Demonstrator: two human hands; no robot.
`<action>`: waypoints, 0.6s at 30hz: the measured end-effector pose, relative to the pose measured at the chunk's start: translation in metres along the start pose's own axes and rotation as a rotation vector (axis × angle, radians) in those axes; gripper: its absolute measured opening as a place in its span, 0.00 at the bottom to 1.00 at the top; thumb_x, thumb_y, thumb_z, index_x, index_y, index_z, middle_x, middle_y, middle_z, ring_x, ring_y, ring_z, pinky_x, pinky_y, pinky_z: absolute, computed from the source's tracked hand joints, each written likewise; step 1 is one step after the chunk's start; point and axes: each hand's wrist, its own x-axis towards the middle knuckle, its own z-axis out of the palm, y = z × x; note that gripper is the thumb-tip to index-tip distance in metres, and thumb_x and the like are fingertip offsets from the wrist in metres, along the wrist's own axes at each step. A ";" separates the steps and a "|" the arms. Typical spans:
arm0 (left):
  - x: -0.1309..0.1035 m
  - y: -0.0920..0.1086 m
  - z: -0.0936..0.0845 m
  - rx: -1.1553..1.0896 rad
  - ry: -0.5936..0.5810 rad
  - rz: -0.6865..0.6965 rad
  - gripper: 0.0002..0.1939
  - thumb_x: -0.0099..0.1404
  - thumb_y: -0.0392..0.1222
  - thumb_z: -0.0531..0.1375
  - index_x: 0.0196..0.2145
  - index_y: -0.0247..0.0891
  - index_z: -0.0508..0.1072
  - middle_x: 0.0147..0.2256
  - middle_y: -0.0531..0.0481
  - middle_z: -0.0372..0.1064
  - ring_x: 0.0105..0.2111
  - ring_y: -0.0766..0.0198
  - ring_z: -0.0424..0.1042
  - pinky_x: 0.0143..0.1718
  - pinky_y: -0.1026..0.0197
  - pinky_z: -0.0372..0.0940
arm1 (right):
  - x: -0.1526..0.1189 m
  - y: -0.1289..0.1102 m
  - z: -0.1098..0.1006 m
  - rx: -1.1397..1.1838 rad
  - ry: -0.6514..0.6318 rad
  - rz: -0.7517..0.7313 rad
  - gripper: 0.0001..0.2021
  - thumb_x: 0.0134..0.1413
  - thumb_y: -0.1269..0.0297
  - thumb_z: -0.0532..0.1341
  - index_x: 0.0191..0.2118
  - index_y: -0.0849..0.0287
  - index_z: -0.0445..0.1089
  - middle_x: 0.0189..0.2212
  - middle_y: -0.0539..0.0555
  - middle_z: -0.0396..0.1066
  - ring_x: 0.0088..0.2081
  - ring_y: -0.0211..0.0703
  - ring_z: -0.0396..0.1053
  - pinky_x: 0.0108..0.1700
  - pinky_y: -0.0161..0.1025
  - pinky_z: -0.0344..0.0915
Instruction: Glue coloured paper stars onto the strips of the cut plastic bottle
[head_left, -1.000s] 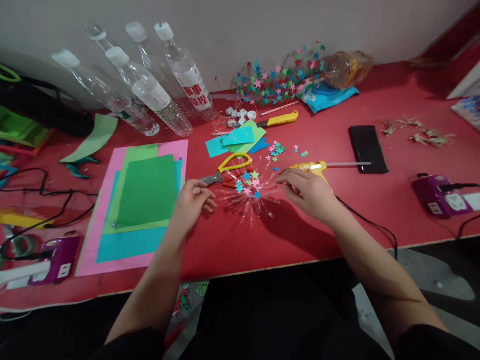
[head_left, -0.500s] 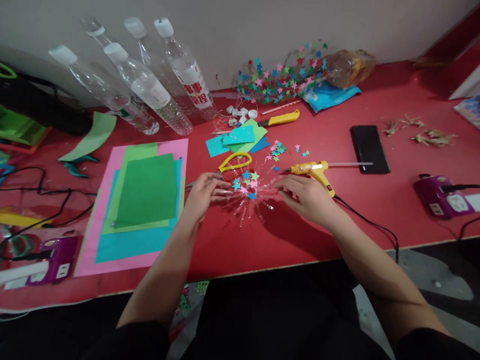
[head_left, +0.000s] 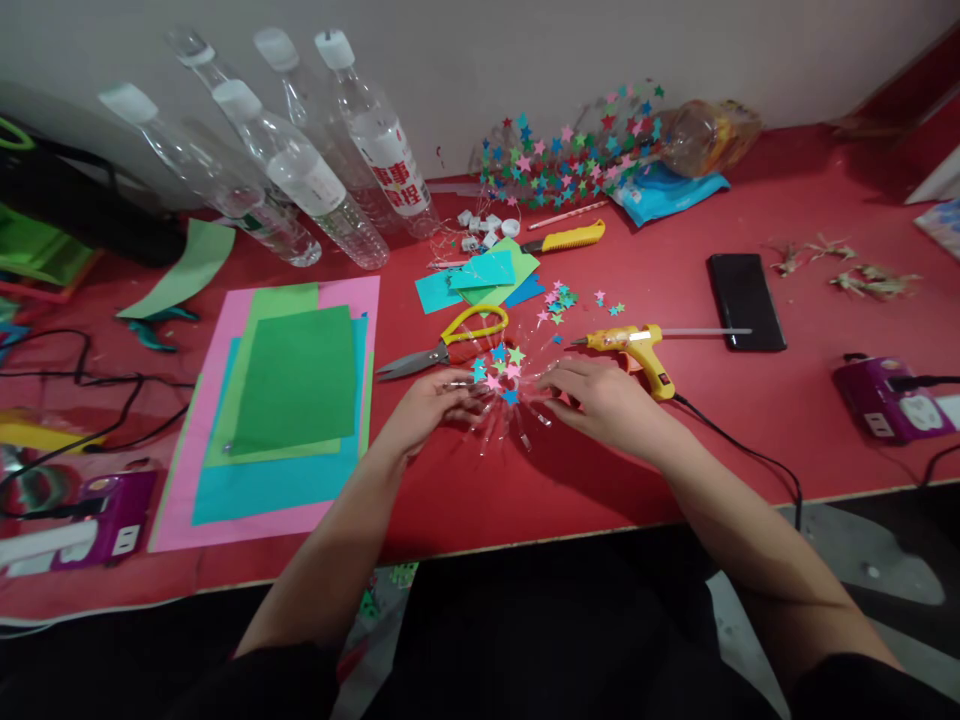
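Observation:
A clear plastic piece cut into thin radiating strips rests on the red table, with small paper stars in blue, pink and green around its middle. My left hand touches the strips on the left side, its fingers closed around some of them. On the right, my right hand has its fingertips pressed together on strips there. Yellow-handled scissors lie just behind my left hand. A yellow glue gun lies beyond my right hand.
Stacked coloured paper lies left. Plastic bottles stand behind it. A phone and a purple power socket are right. Loose stars, a yellow cutter and a star-covered clear piece lie toward the wall.
My left hand has moved right and slightly nearer the table's front edge, closer to the stars, uncovering the scissor blades. My right hand has shifted slightly left. The view has shifted a little.

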 end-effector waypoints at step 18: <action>0.004 -0.006 0.013 -0.017 -0.150 0.030 0.17 0.53 0.36 0.66 0.42 0.37 0.71 0.38 0.49 0.75 0.33 0.64 0.78 0.32 0.66 0.71 | 0.007 0.009 0.026 0.248 0.175 -0.125 0.09 0.64 0.69 0.54 0.40 0.59 0.72 0.39 0.57 0.75 0.41 0.41 0.73 0.42 0.38 0.71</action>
